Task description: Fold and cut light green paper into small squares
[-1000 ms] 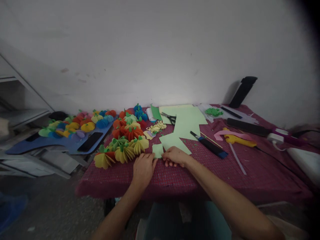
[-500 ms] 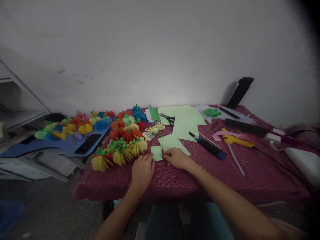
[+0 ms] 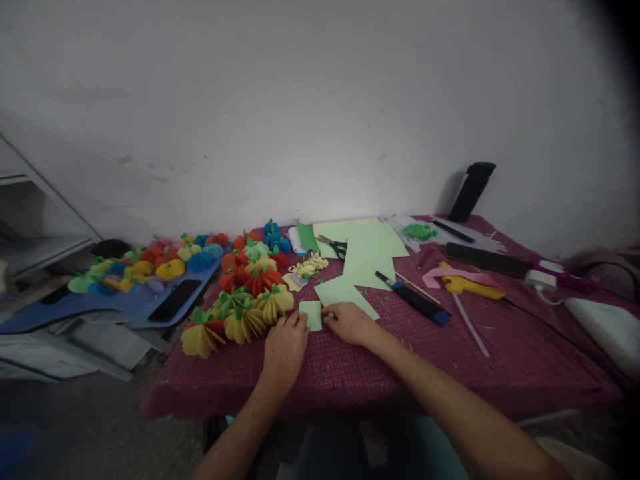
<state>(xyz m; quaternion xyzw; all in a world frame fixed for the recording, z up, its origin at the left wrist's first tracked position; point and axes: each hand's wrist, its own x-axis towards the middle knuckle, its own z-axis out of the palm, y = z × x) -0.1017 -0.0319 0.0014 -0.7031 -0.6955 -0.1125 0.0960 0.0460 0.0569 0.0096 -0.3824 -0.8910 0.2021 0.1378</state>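
A small pale green paper square (image 3: 312, 315) lies on the cloth-covered table between my hands. My left hand (image 3: 286, 345) rests at its lower left edge, fingers stretched forward and fingertips on or against the paper. Beside the right edge, my right hand (image 3: 351, 324) has its thumb and fingers pinched together; whatever they hold, if anything, is hidden. Just beyond lies a larger pale green sheet (image 3: 345, 295). Left of my left hand sit folded yellow paper pumpkins (image 3: 245, 323) with green leaves.
Black scissors (image 3: 336, 247) lie by curly yellow paper shreds (image 3: 310, 265). To the right are a utility knife (image 3: 417, 301), a wooden stick (image 3: 419, 288) and a yellow glue gun (image 3: 473, 285) with its cord. A phone (image 3: 175, 300) lies on the blue side table (image 3: 120, 308) among paper pumpkins.
The view has tilted slightly, so the table sits a little lower. Both hands stay at the small paper square, with only slight finger movement.
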